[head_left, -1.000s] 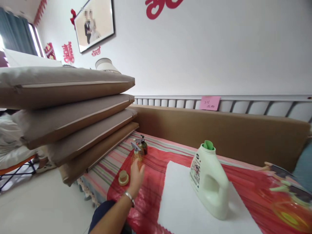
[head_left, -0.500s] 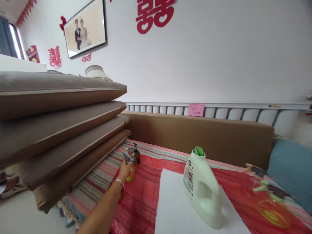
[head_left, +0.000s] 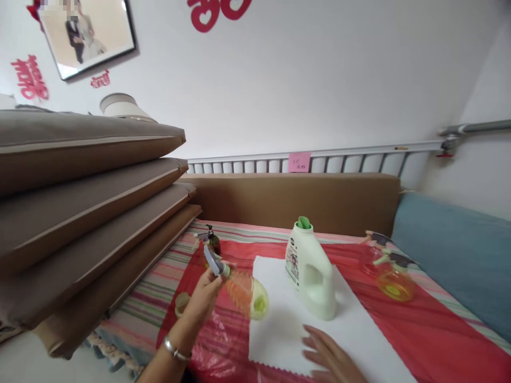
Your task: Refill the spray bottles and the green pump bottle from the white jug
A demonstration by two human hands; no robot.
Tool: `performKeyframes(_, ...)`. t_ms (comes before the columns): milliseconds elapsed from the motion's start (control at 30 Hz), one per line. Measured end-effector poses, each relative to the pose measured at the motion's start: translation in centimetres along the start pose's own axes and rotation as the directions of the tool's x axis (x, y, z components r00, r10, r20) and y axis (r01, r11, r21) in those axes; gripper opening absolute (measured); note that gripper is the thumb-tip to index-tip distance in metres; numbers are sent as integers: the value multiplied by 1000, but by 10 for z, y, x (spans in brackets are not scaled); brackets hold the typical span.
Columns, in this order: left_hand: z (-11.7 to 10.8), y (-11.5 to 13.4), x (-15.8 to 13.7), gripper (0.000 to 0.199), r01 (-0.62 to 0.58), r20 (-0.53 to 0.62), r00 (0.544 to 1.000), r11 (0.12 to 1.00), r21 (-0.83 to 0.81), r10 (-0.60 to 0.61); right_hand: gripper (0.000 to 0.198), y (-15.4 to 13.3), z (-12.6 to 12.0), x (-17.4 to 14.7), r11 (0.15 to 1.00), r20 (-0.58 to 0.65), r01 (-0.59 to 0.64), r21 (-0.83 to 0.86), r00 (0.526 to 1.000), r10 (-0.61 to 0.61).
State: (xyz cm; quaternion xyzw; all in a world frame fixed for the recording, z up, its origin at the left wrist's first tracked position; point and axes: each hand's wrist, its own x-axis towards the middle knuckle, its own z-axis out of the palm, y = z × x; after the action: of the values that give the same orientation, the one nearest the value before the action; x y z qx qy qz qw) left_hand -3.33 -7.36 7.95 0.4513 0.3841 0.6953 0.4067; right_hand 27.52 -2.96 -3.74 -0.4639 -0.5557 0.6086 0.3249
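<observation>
Watching from afar through the head camera, I see the left hand (head_left: 205, 299) closed around the neck of a clear spray bottle (head_left: 240, 291), just below its grey trigger head (head_left: 213, 259). The bottle is tilted well over, trigger head up and to the left, base down and to the right, so that its base appears in front of the left edge of a white sheet (head_left: 277, 338). Orange liquid shows through its blurred wall. The right hand (head_left: 329, 355), also blurred, holds nothing; its fingers are spread over the sheet's near part, and I cannot tell whether they touch it. A pale green jug (head_left: 309, 279) stands upright on the sheet, apart from both hands. Red plastic (head_left: 223, 348) lies beneath the sheet, with an orange-filled spray bottle (head_left: 395, 284) and a pinkish spray bottle (head_left: 371, 259) well off to the right. To handle this bottle well, I would keep the hold firm at the neck and the fingers off the trigger, level the body gently against sloshing, and cup the free palm beneath the base, leaving clearance from the jug, which a swinging base could knock.
</observation>
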Motion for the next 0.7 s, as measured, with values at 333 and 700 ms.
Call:
performKeyframes(333, 46, -7, -59, 33, 214, 158, 972, 936, -278, -175, 64, -43, 84, -50, 545, 533, -479, 688, 844, 69)
performKeyframes(700, 68, -8, -64, 19, 150, 36, 988, 883, -445, -150, 60, -44, 86, -65, 567, 254, -221, 794, 967, 21)
